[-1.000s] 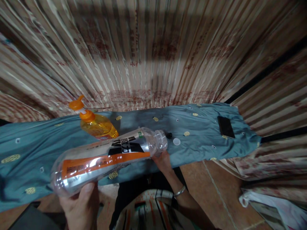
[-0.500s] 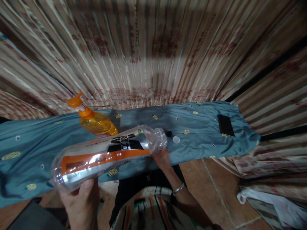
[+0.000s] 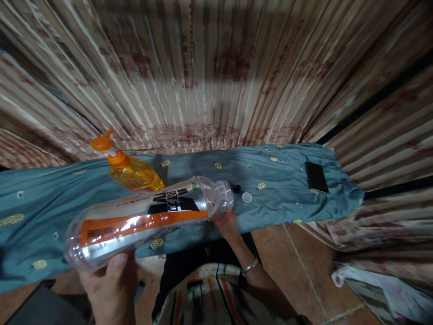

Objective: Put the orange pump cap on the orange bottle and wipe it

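Observation:
A large clear plastic bottle point(image 3: 145, 219) with a silver, black and orange label lies tilted across my view, its uncapped neck pointing right. My left hand point(image 3: 110, 280) grips its base end from below, thumb along the near side. Under the neck, my right hand point(image 3: 226, 225) supports the bottle; its fingers are mostly hidden behind it. Just right of the mouth, a small black object point(image 3: 237, 188) and a white round cap point(image 3: 246, 197) lie on the cloth. Behind the bottle stands an orange pump bottle point(image 3: 135, 171) of yellow liquid.
A teal cloth with pineapple prints point(image 3: 189, 160) covers the narrow table. A black phone point(image 3: 316, 177) lies toward its right end. Striped curtains point(image 3: 209, 81) hang behind and to the sides. A white plastic bag point(image 3: 379, 284) is at the lower right.
The whole scene has shifted slightly left in view. The bottle's base end has moved a little left and stays in both hands.

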### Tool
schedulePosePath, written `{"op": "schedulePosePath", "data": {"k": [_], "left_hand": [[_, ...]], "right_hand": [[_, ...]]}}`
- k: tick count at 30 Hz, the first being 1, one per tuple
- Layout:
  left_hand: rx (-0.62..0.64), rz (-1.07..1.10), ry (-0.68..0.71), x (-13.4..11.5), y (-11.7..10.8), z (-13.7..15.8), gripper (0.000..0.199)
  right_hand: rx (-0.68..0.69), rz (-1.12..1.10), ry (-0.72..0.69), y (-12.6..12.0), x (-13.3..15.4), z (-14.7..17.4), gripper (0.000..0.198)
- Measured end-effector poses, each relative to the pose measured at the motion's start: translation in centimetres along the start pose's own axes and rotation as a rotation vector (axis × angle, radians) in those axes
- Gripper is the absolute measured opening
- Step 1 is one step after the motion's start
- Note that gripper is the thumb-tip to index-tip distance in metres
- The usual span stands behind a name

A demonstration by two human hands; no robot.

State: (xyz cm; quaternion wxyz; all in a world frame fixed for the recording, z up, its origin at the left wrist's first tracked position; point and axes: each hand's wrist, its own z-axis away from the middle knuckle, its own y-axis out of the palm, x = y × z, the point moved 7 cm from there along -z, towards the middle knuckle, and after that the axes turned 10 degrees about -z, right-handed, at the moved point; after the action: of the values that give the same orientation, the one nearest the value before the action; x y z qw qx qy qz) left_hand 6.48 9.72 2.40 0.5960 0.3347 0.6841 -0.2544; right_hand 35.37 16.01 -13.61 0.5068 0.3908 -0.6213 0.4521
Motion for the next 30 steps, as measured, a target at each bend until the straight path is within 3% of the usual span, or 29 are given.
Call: {"op": "schedulePosePath", "data": {"k": [7,30], "left_hand": [[-0.011,0.041,0.019,-0.21,0.02,0.03,0.052],[0.021,0.085,0.038,0.22,0.34,0.24,0.038]], "right_hand": [[0.005,-0.025,0.010,0.03,-0.09,-0.04,0.052],[-0.002,0.012,0.040,-0.01,-0.17,0.09,0.046]]}}
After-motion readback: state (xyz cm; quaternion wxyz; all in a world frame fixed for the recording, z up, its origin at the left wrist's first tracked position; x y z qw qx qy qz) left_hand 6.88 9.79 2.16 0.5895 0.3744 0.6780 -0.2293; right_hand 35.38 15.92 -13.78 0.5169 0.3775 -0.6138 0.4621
